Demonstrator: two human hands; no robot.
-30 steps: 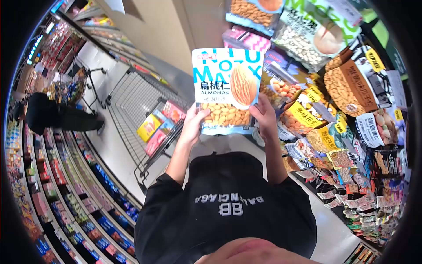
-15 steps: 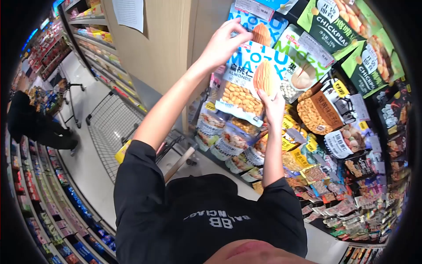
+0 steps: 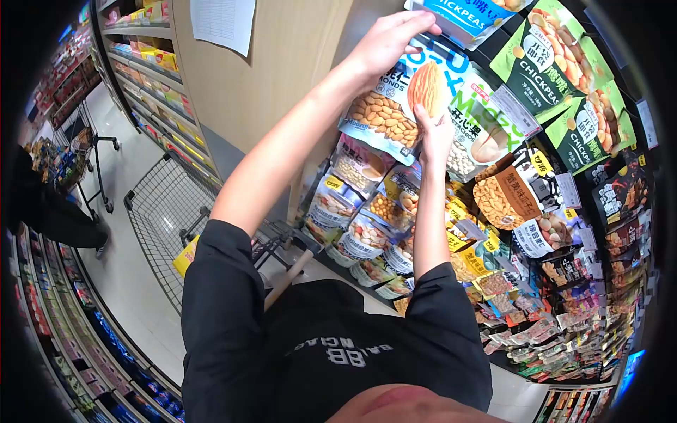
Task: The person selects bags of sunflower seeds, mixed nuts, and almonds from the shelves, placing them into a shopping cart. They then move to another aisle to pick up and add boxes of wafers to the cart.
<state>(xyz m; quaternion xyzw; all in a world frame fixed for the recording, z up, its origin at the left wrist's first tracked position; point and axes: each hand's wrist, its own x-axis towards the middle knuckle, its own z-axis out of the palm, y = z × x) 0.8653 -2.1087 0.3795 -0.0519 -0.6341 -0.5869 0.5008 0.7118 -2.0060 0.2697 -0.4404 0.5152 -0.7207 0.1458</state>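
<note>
A blue and white bag of almonds (image 3: 384, 120), with a big almond printed on it, is at the upper middle against the snack rack. My right hand (image 3: 437, 134) grips its right side, thumb on the front. At its top edge, my left hand (image 3: 395, 42) is closed with fingers bent over the bag's top; the fingertips are partly hidden. Just above that hand hangs a blue chickpeas bag (image 3: 469, 17). A green and white pistachio bag (image 3: 479, 127) hangs right of my right hand, and bags of mixed nuts (image 3: 363, 240) sit lower down.
Green chickpea bags (image 3: 539, 67) and a brown seed bag (image 3: 504, 197) fill the rack to the right. A wire shopping cart (image 3: 166, 222) stands at my left. Beyond it, a person in dark clothes (image 3: 60, 215) is beside another cart (image 3: 88, 151). A wooden panel (image 3: 289, 70) borders the rack.
The almond bag has tilted and moved slightly down and left in view, closer to the rack. My left hand has shifted up and right along its top. The view has turned a little.
</note>
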